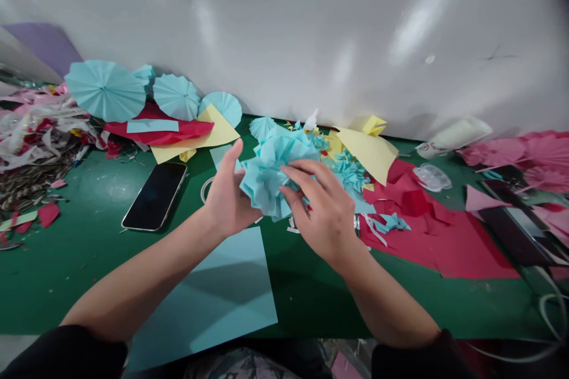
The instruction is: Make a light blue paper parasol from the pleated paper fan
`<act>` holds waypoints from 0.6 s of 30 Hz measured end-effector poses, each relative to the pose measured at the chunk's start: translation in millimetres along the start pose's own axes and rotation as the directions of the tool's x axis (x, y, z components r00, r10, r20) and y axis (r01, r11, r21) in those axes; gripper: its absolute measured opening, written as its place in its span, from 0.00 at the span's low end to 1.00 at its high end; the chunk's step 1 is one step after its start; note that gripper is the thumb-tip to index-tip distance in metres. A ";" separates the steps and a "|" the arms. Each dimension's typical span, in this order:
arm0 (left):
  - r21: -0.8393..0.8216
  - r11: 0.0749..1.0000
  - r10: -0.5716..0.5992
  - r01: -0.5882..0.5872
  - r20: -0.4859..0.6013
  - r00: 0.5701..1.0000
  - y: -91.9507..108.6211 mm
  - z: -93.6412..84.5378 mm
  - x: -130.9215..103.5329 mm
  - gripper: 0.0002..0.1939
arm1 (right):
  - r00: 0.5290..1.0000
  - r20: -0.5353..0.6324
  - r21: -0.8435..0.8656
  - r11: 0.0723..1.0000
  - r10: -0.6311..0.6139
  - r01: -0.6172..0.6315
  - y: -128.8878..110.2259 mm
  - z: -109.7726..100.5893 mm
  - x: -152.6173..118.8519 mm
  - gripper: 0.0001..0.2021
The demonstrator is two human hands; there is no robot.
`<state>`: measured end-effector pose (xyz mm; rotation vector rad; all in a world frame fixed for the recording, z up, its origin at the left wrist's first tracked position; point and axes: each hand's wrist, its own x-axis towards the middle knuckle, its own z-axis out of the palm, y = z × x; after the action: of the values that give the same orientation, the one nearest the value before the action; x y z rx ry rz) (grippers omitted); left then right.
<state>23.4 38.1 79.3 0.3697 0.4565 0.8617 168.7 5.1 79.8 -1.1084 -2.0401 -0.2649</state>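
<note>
A ruffled, pleated light-blue paper piece [269,186] is held up over the middle of the green table. My left hand [229,195] supports it from the left, thumb raised and the other fingers partly hidden beneath or behind the paper. From the right, my right hand [317,204] pinches the folds near the paper's centre between thumb and fingers. Below the hands lies a flat light-blue sheet [226,290] at the table's front edge. Just behind the held piece are a small pleated blue fan [262,128] and blue paper scraps [349,172].
A phone [155,196] lies at left, with pleated blue discs [106,90] behind it. Scraps and ribbons [33,136] heap at far left. Red sheets [435,243], a white cup [456,137], pink fans [546,160] and a dark device [515,235] are at right.
</note>
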 end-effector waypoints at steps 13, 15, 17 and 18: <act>0.304 0.949 0.188 -0.087 -0.322 0.928 4.1 -2.7 5.3 0.04 | 0.997 -0.079 -0.096 0.995 -0.021 0.013 18.1 -20.0 8.2 0.11; 0.361 0.930 0.208 -0.070 -0.358 0.910 5.6 -3.6 5.5 0.06 | 0.997 0.011 -0.094 0.992 -0.080 0.081 18.5 -22.3 7.8 0.12; 0.421 0.906 0.215 -0.052 -0.352 0.911 6.1 -3.9 5.1 0.05 | 0.982 0.127 -0.089 0.984 -0.142 0.154 16.5 -23.2 6.3 0.12; 0.445 0.895 0.213 -0.036 -0.353 0.911 6.0 -4.1 4.9 0.05 | 0.967 0.188 -0.083 0.979 -0.171 0.189 14.9 -23.2 5.5 0.13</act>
<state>20.2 46.1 77.7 0.6432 1.0195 0.9653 191.1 5.6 96.7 -1.0395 -2.3152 -0.3742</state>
